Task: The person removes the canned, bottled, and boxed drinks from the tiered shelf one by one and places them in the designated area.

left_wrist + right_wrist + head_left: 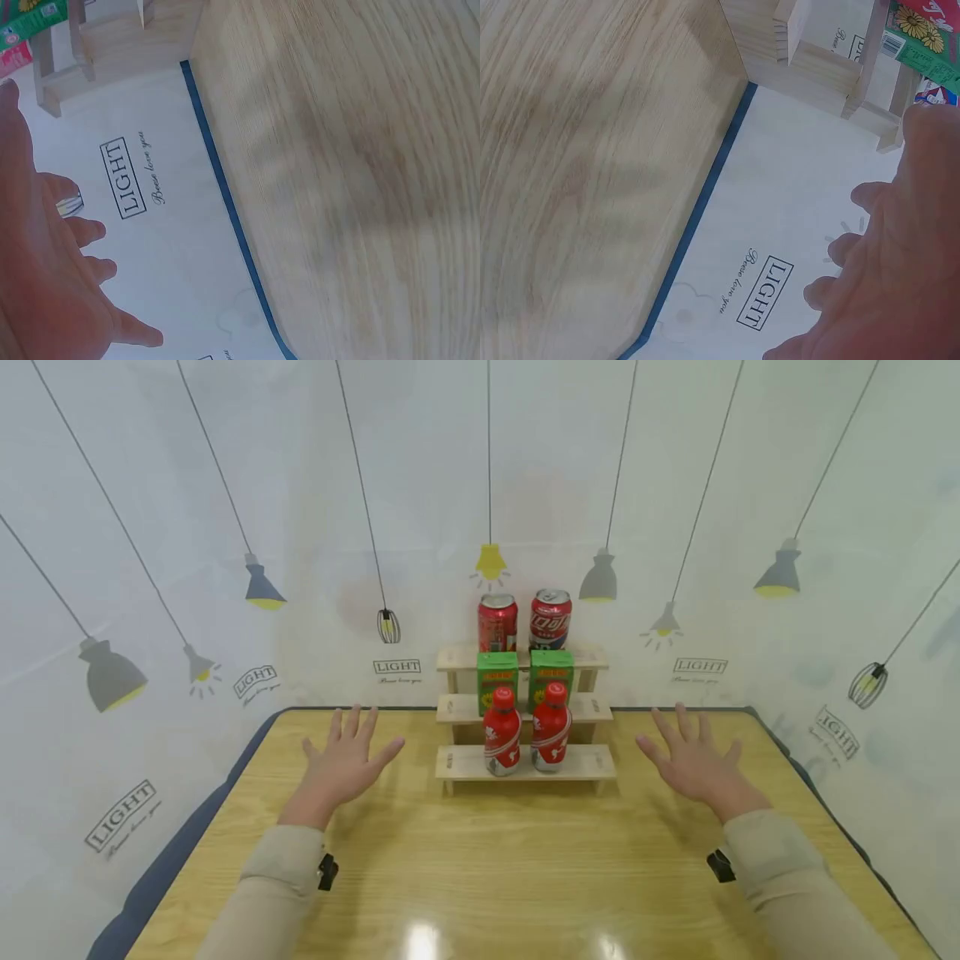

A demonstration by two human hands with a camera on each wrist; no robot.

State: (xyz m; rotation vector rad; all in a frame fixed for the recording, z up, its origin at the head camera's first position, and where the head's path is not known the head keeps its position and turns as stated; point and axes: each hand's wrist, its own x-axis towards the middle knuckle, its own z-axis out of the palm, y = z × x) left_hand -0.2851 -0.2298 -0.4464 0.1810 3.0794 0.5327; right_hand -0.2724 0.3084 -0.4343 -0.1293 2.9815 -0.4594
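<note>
Both hands hover over the table with fingers spread and nothing in them. My left hand point(343, 767) is left of a three-step wooden rack point(465, 762), and my right hand point(697, 768) is to its right. On the top step stand two red soda cans point(498, 625) point(551, 618). Two green drink cartons point(498, 672) point(552, 670) occupy the middle step, partly hidden by two red bottles point(502, 735) point(551, 731) upright on the lowest step. In the right wrist view, a green carton point(922, 37) shows above the right thumb.
The wood-grain table point(465, 868) has a dark blue edge point(180, 843). White curtain-like walls point(420, 510) printed with hanging lamps and "LIGHT" labels stand behind and at both sides. The rack sits at the back edge, near the rear wall.
</note>
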